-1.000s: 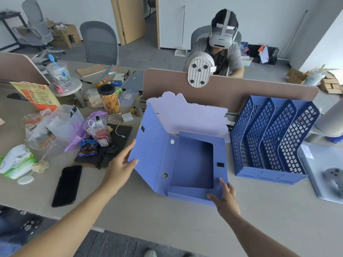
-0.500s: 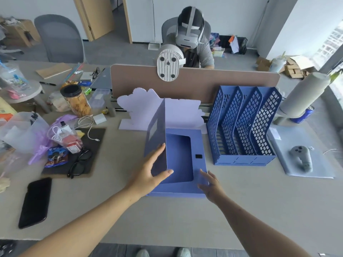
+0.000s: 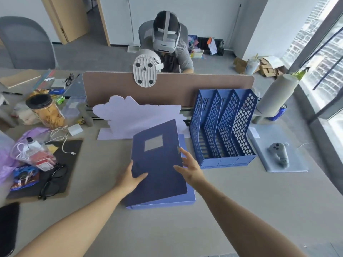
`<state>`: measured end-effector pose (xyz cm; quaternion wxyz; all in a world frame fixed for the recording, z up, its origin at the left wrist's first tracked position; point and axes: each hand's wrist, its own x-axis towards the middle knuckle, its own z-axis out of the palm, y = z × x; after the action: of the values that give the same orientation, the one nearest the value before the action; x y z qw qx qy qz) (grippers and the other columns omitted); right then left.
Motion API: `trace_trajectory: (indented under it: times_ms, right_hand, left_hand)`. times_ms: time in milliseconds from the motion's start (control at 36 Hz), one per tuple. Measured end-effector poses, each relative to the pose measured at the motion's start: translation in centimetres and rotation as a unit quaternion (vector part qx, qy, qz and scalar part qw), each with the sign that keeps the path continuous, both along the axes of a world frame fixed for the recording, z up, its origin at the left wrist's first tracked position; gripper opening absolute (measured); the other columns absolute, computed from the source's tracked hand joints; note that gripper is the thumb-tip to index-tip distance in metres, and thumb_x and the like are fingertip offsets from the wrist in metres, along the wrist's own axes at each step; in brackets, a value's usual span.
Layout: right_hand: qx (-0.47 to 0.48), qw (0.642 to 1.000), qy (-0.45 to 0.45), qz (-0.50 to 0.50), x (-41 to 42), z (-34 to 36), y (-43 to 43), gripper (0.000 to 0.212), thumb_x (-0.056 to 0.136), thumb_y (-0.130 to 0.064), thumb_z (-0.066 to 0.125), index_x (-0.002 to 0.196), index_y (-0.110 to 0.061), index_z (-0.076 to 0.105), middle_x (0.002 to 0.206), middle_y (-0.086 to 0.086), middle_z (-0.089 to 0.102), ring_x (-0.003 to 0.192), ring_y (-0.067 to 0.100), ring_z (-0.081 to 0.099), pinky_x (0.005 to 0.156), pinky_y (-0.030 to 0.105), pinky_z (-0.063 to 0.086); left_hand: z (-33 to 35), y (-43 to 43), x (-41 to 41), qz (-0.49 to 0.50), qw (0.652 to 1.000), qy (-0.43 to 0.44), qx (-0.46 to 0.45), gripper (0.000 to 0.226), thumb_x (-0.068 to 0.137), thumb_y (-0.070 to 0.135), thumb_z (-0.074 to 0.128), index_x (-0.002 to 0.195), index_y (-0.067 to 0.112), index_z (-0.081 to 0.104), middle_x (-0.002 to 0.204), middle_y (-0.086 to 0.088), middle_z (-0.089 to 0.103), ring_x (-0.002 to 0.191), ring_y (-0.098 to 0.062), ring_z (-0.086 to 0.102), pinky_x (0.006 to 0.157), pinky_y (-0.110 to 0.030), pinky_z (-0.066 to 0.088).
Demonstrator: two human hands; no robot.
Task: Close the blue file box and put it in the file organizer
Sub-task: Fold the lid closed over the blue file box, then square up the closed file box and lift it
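The blue file box (image 3: 157, 164) lies flat on the desk in front of me, its dark lid folded down almost onto the lighter base, with a narrow gap showing along the front and right. My left hand (image 3: 130, 179) grips the lid's left edge, thumb on top. My right hand (image 3: 191, 167) rests against the lid's right edge near the clasp, fingers spread. The blue mesh file organizer (image 3: 226, 162) stands just right of the box with three upright slots, all without files.
A pale cut-out card (image 3: 137, 115) stands behind the box against the brown divider (image 3: 167, 89). A grey controller (image 3: 279, 153) lies on a pad to the right. Glasses (image 3: 53, 175), a snack jar (image 3: 46, 112), cables and bags crowd the left. A person sits beyond the divider.
The lid has swung from wide open on the left, through upright, down over the base. My left hand followed it across, and my right hand moved up to the lid's right edge.
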<state>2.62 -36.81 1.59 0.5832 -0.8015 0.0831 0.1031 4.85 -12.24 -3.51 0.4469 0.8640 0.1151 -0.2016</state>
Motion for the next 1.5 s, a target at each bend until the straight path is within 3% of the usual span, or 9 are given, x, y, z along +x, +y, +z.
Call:
trace_trajectory:
  times_ms: [333,472,611,722,833,944,1167,1278,1500]
  right_hand:
    - [0.022,0.997,0.064,-0.041,-1.3,-4.3,-2.6,0.08,0.085,0.011,0.056,0.15,-0.029,0.032,0.156,-0.005,0.034,0.146,0.015,0.029,0.106,0.023,0.032]
    - [0.078,0.992,0.083,-0.057,-1.5,-5.5,-3.3,0.081,0.081,0.005,0.063,0.147,-0.035,0.039,0.155,-0.008,0.033,0.144,0.013,0.029,0.119,0.042,0.03]
    - [0.154,0.982,0.098,-0.052,-1.5,-6.3,-3.5,0.087,0.078,0.013,0.059,0.15,-0.031,0.034,0.152,-0.015,0.034,0.134,0.006,0.035,0.091,0.014,0.047]
    - [0.205,0.969,0.125,-0.054,-1.2,-7.5,-4.0,0.093,0.066,0.001,0.066,0.148,-0.035,0.038,0.156,-0.006,0.037,0.145,0.017,0.032,0.117,0.047,0.034]
    - [0.194,0.969,0.14,-0.069,-1.1,-7.8,-4.4,0.088,0.074,0.012,0.061,0.15,-0.026,0.035,0.156,-0.003,0.034,0.148,0.019,0.026,0.117,0.052,0.03]
    - [0.17,0.971,0.152,-0.068,-1.3,-8.2,-4.8,0.083,0.08,0.023,0.045,0.149,-0.02,0.037,0.156,-0.001,0.034,0.146,0.02,0.029,0.104,0.04,0.039]
    - [0.042,0.987,0.152,-0.035,-0.5,-8.6,-4.7,0.086,0.076,0.013,0.037,0.146,-0.037,0.038,0.152,-0.003,0.041,0.125,0.023,0.055,0.078,0.024,0.045]
    - [-0.11,0.98,0.167,0.001,-0.2,-8.1,-4.3,0.07,0.09,-0.01,0.043,0.147,-0.048,0.028,0.119,0.007,0.059,0.061,0.015,0.046,0.066,0.027,0.044]
    - [-0.193,0.962,0.194,0.022,0.3,-8.0,-3.6,0.062,0.095,-0.029,0.039,0.146,-0.056,0.018,0.096,0.004,0.053,0.067,0.021,0.049,0.068,0.033,0.047]
  left_hand:
    - [-2.0,-2.6,0.7,-0.022,0.997,0.02,0.077,0.104,0.079,0.056,0.07,0.156,0.036,0.003,0.167,-0.007,-0.001,0.154,-0.026,0.008,0.115,-0.045,0.029]
    - [-2.2,-3.2,0.6,-0.025,0.994,0.009,0.103,0.104,0.078,0.059,0.069,0.155,0.039,0.003,0.166,-0.006,-0.001,0.152,-0.027,0.015,0.106,-0.041,0.039]
    - [-2.1,-3.9,0.3,-0.024,0.992,-0.002,0.121,0.102,0.079,0.054,0.071,0.155,0.038,0.005,0.165,-0.005,-0.001,0.149,-0.026,0.023,0.092,-0.035,0.047]
    - [-2.1,-4.4,0.2,-0.033,0.989,-0.003,0.141,0.101,0.08,0.053,0.07,0.155,0.04,0.004,0.165,-0.004,-0.003,0.141,-0.028,0.037,0.067,-0.027,0.05]
    - [-2.2,-4.6,0.0,-0.032,0.989,-0.005,0.147,0.101,0.08,0.052,0.071,0.155,0.04,0.003,0.166,-0.005,-0.005,0.139,-0.03,0.041,0.073,-0.032,0.051]
    - [-2.2,-5.0,-0.2,-0.042,0.986,-0.004,0.159,0.098,0.082,0.049,0.07,0.155,0.038,0.006,0.166,-0.005,-0.005,0.129,-0.029,0.051,0.06,-0.025,0.044]
    - [-2.2,-5.0,0.6,-0.052,0.979,0.015,0.197,0.101,0.078,0.05,0.074,0.154,0.037,0.009,0.163,-0.01,0.0,0.111,-0.031,0.06,0.072,-0.037,0.057]
    - [-2.5,-4.6,1.4,-0.061,0.978,0.026,0.199,0.107,0.072,0.051,0.079,0.153,0.037,0.01,0.16,-0.012,0.002,0.105,-0.031,0.061,0.077,-0.04,0.059]
    - [-3.0,-4.2,2.0,-0.062,0.98,0.017,0.186,0.111,0.067,0.054,0.082,0.152,0.041,0.011,0.155,-0.01,0.007,0.102,-0.029,0.061,0.076,-0.04,0.059]
